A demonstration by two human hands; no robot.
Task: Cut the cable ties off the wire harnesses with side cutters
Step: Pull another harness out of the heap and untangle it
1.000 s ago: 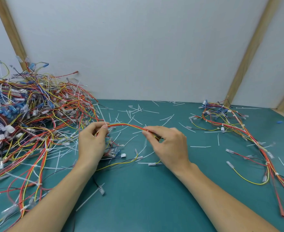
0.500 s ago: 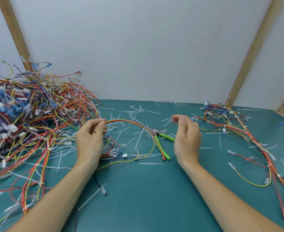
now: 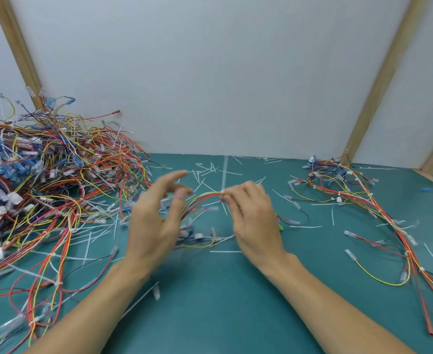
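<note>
My right hand (image 3: 255,221) fingers pinch a cable tie (image 3: 224,175) on the arched wire harness (image 3: 202,199) above the table (image 3: 210,302); my left hand (image 3: 154,223) fingers are spread, blurred, holding nothing.

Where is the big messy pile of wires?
In the head view, the big pile of wires sits on the left side of the green table, against the white wall, left of the left hand.
</note>
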